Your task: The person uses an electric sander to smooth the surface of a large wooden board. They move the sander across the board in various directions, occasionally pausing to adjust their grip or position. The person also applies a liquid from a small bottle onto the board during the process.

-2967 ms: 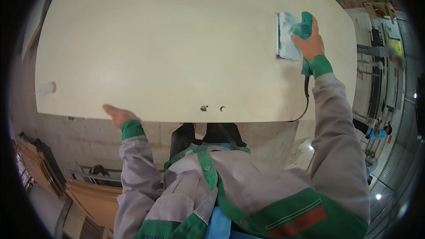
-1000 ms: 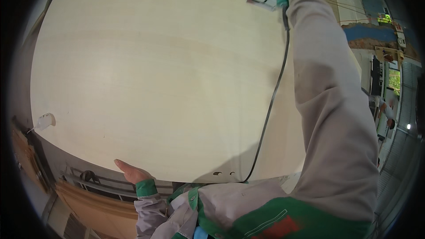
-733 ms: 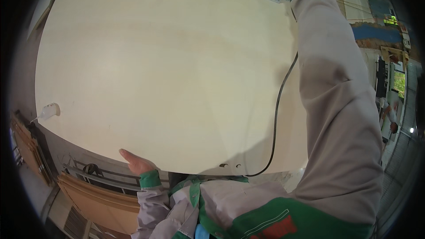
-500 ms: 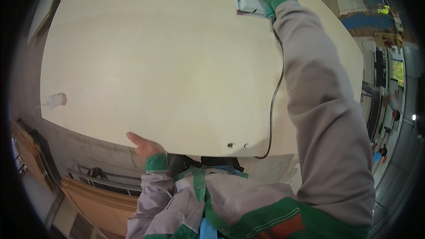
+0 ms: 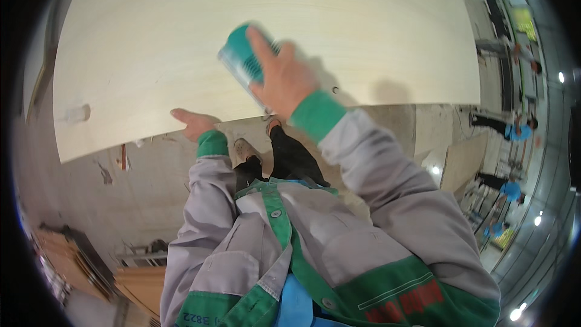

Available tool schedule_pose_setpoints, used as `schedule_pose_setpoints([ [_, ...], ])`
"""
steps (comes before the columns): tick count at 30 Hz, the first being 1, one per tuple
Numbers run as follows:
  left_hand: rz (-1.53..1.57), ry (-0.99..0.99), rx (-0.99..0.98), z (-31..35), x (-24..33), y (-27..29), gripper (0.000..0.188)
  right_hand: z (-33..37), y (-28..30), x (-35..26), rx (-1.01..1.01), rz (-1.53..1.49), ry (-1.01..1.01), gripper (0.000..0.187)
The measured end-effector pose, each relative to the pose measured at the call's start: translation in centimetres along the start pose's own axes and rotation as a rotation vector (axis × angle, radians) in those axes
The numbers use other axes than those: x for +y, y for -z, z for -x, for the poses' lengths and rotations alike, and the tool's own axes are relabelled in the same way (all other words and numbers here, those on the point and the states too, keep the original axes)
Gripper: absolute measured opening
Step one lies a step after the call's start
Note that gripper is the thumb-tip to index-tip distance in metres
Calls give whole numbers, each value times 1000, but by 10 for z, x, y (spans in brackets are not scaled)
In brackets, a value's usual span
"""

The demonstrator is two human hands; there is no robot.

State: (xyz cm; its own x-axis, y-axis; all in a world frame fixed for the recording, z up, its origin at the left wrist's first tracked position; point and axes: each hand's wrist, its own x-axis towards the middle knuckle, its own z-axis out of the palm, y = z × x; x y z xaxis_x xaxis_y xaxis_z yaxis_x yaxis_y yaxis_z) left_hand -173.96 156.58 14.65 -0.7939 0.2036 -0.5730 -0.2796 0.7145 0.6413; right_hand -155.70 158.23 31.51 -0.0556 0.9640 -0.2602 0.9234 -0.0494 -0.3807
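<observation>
A large pale wooden board [image 5: 151, 42] spreads out before me. My right hand [image 5: 287, 82] is wrapped round a teal electric sander [image 5: 243, 54], held over the board a short way in from its near edge. Motion blurs the tool, and I cannot tell whether its pad touches the surface. My left hand [image 5: 195, 125] grips the board's near edge, its thumb stretched along the top; the other fingers are mostly hidden under the board.
A small translucent bottle [image 5: 78, 114] stands at the board's left end. A small dark hole [image 5: 335, 90] shows near the front edge. Brown panels [image 5: 142, 284] are stacked at the lower left. Several people in blue shirts, one person [image 5: 517, 130] among them, are off to the right.
My right hand has brought the sander from the far right back toward me and left. My left hand stays at the near edge. The view has shifted, showing more floor and my feet.
</observation>
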Motion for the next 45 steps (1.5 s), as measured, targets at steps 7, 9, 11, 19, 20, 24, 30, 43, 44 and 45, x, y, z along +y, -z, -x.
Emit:
schedule_pose_setpoints([
  [7,87,-2,-110,-16,-7,-2,117,106,12,84,61,-22,-321,104],
  [9,80,-13,-102,-18,-9,-2,118,112,17,134,165,10,-417,106],
  [11,48,-28,-95,-18,-8,-1,119,116,29,186,250,24,-499,109],
  [19,-19,-161,-153,-13,-9,7,119,84,72,267,409,11,-669,113],
  [20,23,-138,-180,-13,-10,7,118,78,66,251,391,17,-629,113],
  [24,188,-93,-260,-18,-14,7,108,61,29,146,264,0,-373,109],
  [30,183,-109,-417,-39,-25,19,91,55,-24,-3,56,-117,-20,99],
  [43,223,-33,-955,-94,-37,69,53,68,29,120,144,4,-347,108],
  [44,218,10,-903,-105,-34,77,58,65,38,143,170,22,-416,109],
  [45,229,24,-878,-119,-29,86,62,60,47,166,213,30,-465,110],
])
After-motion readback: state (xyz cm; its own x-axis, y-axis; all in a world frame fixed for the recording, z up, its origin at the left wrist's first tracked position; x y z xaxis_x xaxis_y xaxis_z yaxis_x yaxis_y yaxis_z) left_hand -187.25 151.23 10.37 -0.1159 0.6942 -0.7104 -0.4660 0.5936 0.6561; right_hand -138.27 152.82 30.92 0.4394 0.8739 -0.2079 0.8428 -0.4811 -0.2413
